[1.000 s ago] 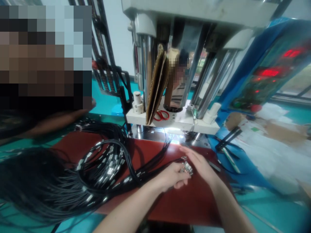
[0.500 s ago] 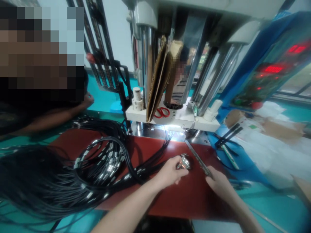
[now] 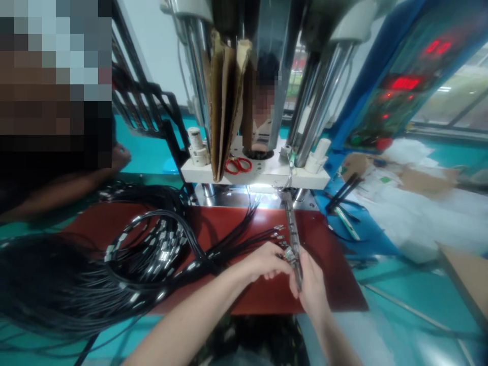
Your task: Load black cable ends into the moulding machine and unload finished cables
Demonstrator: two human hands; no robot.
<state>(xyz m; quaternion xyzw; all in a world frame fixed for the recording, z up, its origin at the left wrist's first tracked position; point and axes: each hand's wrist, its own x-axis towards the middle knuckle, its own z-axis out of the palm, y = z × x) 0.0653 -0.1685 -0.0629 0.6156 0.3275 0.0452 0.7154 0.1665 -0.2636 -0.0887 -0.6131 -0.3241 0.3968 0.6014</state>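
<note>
My left hand (image 3: 272, 262) is closed round the metal-tipped ends of several black cables (image 3: 247, 243), right beside a long metal bar (image 3: 293, 223). My right hand (image 3: 310, 277) grips the near end of that bar, which points away towards the press. The small silver connectors (image 3: 290, 254) in my left fingers touch or nearly touch the bar's left side. Other cable ends fan out beside the bar on the red mat (image 3: 259, 295). A large coil of black cables with silver connectors (image 3: 163, 249) lies on the left.
A press with a white plate (image 3: 267, 175) stands ahead, carrying red-handled scissors (image 3: 239, 164) and folded cardboard (image 3: 221, 112). A control box (image 3: 404, 86) is at the right, above white bags (image 3: 427, 203). Another person's arm (image 3: 76, 180) rests at the left.
My right hand has moved left with the bar, bringing it against my left hand. Several cable ends now lie spread beside the bar. The camera view has shifted slightly.
</note>
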